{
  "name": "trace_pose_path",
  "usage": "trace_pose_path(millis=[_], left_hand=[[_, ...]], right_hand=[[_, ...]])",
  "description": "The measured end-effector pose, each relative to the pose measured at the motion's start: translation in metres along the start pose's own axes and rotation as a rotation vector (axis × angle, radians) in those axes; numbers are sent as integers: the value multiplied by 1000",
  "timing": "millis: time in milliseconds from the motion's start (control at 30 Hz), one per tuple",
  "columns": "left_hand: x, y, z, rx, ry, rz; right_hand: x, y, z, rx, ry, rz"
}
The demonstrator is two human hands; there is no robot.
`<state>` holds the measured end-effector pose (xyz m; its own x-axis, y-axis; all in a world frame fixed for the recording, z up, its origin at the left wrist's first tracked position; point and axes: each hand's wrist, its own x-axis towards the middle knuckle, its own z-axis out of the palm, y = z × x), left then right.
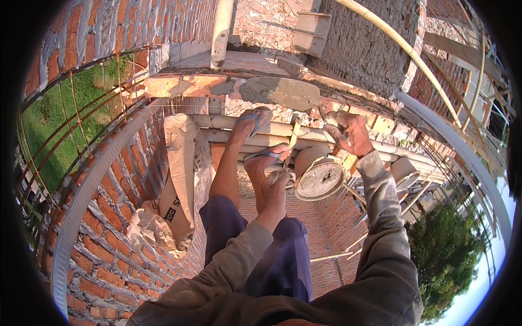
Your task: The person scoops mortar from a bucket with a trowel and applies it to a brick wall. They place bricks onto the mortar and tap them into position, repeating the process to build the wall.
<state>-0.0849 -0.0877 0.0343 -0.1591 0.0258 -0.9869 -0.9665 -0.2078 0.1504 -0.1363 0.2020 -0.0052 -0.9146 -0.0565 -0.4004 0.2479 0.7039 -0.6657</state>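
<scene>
My left hand (pixel 274 191) is closed in front of my knees, fingertips pointing away from me. A narrow yellow strip (pixel 295 133) runs from the brick ledge down towards those fingertips; whether they grip it I cannot tell. My right hand (pixel 352 133) is raised at the ledge on the right, fingers curled, and anything inside them is hidden. Between and below the hands hangs a round bucket (pixel 319 180) with a pale, mortar-smeared top. Grey wet mortar (pixel 280 92) lies on the row of bricks (pixel 187 86) ahead of my feet.
I stand in flip-flops on bamboo poles (pixel 217 121), with a deep brick-walled drop beneath. A torn paper sack (pixel 179 163) hangs on the left. Rusty steel bars (pixel 76 108) curve at far left. A bamboo pole (pixel 405 46) crosses the upper right; a tree (pixel 446 255) stands below right.
</scene>
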Motion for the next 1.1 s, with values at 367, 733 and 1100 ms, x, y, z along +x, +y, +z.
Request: trace_pose_path(millis=[367,733,1100], left_hand=[[2,-41,14,255,-22,-26],[0,-88,7,627,-71,-121],[4,-113,-3,954,-98,-152]], right_hand=[[-352,-77,117,1,322,909],[-484,-64,273,-27,280,1398],[-330,54,460,2030,1415,1386]])
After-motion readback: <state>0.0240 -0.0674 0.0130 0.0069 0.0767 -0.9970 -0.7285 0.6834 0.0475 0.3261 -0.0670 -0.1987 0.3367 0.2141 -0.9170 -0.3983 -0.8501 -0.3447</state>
